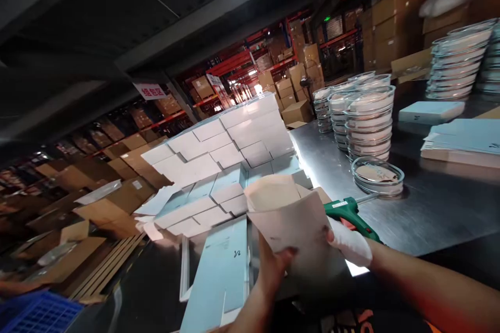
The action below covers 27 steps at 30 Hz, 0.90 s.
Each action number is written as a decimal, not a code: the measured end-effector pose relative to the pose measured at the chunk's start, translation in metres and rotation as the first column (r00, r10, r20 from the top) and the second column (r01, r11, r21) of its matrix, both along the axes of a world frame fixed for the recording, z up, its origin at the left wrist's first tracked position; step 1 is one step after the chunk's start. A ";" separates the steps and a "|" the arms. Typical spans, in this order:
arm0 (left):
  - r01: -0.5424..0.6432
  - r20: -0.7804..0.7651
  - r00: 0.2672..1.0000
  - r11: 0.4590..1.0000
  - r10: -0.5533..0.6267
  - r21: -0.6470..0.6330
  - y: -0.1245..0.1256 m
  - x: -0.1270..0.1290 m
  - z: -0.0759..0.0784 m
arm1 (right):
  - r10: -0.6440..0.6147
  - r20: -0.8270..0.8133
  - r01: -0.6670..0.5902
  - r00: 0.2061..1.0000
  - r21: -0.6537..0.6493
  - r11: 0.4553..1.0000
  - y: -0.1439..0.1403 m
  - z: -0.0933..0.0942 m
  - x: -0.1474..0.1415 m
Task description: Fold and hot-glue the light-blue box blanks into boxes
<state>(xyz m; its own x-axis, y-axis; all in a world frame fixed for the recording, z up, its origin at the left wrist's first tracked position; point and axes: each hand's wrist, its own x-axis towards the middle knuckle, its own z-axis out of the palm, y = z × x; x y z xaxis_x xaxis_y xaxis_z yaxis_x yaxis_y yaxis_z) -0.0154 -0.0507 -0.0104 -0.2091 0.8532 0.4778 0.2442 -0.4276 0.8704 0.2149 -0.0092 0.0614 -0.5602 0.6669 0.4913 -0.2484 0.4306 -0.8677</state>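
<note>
Between my two hands is a small white cardboard box (292,218), its top open and its paler inside showing; it is held tilted in front of my body. My left hand (273,268) grips its lower left side, thumb on the front panel. On the right side, my right hand (347,242), with a white covering over part of it, presses its fingers against the box. Just behind the right hand lies a green glue gun (349,213) on the metal table. Left of the box is a stack of flat, light-blue printed cartons (219,265).
A wall of stacked white boxes (219,140) stands behind my hands. Several piles of round glass dishes (369,119) rise from the metal table (433,208) on the right, near flat white cartons (464,140). A blue crate (42,312) and brown cardboard boxes (113,203) are at left.
</note>
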 end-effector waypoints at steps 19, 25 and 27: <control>-0.077 -0.291 0.932 0.903 0.215 0.422 -0.013 -0.016 -0.011 | -0.580 -0.066 0.580 0.812 0.199 0.790 0.011 0.008 -0.007; -0.297 -0.118 0.924 0.877 0.363 0.377 -0.018 -0.035 0.016 | -0.665 0.703 0.543 0.250 0.467 0.698 0.051 -0.023 0.057; -0.310 -0.067 0.932 0.879 0.357 0.362 -0.017 -0.035 0.027 | -0.498 0.861 0.496 0.103 0.390 0.776 0.060 -0.044 0.070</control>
